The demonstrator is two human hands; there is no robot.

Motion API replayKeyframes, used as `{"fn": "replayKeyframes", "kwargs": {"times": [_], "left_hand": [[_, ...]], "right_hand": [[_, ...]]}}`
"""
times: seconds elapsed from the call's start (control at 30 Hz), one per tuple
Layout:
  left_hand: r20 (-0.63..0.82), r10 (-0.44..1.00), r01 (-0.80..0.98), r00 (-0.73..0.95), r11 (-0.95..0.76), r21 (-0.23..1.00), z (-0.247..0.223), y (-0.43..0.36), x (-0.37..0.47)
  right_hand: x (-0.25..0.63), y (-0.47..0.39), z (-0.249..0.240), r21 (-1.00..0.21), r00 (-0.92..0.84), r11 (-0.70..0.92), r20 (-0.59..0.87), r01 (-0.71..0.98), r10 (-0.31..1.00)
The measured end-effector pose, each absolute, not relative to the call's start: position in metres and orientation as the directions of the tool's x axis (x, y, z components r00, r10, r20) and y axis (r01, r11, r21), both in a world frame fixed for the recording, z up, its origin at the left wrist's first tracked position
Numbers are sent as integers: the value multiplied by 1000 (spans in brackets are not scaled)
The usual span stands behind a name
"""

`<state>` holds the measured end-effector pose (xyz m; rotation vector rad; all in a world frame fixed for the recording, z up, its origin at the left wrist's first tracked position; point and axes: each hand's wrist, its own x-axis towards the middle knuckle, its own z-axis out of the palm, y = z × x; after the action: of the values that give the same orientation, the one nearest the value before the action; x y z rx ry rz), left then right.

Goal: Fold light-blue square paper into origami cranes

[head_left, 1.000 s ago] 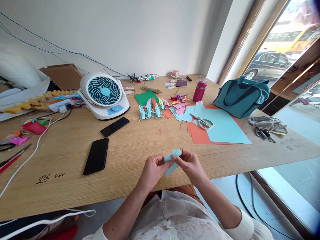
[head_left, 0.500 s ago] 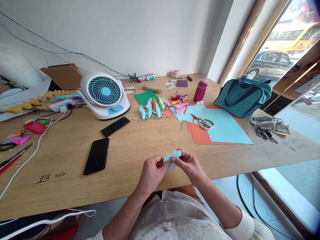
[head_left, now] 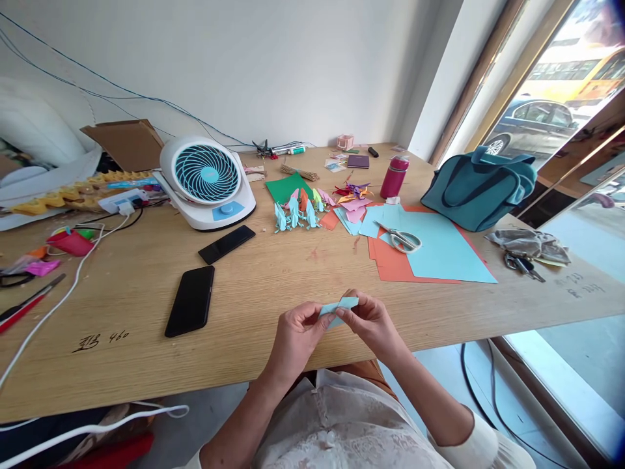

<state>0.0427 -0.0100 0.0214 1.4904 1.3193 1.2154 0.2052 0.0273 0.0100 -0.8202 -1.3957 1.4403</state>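
Blue paper point(head_left: 347, 303) is looking part-folded; left hand point(head_left: 299, 327) and right hand point(head_left: 375, 324) are pinching it. Folded figures point(head_left: 293, 212) are standing left of the scissors point(head_left: 396, 234); flat sheets point(head_left: 444, 251) are lying beneath.

Wooden table point(head_left: 273, 273), handwriting point(head_left: 100, 341) on top near front edge
White fan point(head_left: 208, 179) toward back, two black phones point(head_left: 190, 301) in front, lying flat
Blue folded-paper figures point(head_left: 294, 215) clustered near green sheet point(head_left: 283, 189)
Orange paper point(head_left: 394, 266) near teal bag point(head_left: 481, 192), upright dark pink bottle point(head_left: 394, 177) behind paper
Keys point(head_left: 523, 266) near right end
Red cup point(head_left: 71, 243) at left, purple notebook point(head_left: 359, 161) toward back
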Motion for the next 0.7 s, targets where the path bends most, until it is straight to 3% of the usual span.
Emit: {"fn": "replayKeyframes", "kwargs": {"times": [0.17, 0.3, 0.43, 0.53, 0.6, 0.7], "left_hand": [[308, 951, 440, -16, -269, 857, 26, -10, 41], [553, 825, 650, 118, -485, 585, 26, -9, 35], [679, 668, 755, 304, -603, 255, 26, -7, 29], [683, 621, 784, 385, -610, 113, 21, -3, 27], [664, 610, 794, 434, -607, 39, 14, 1, 27], [634, 604, 802, 483, -595, -45, 3, 6, 29]], "right_hand": [[211, 33, 0, -976, -364, 208, 219, -68, 905], [216, 38, 6, -904, -411, 422, 362, 63, 837], [218, 40, 14, -612, -407, 700, 571, 368, 713], [219, 36, 10, -367, -440, 729, 613, 578, 657], [220, 32, 5, -279, -478, 727, 599, 627, 642], [223, 26, -3, -243, -523, 748, 583, 618, 622]]}}
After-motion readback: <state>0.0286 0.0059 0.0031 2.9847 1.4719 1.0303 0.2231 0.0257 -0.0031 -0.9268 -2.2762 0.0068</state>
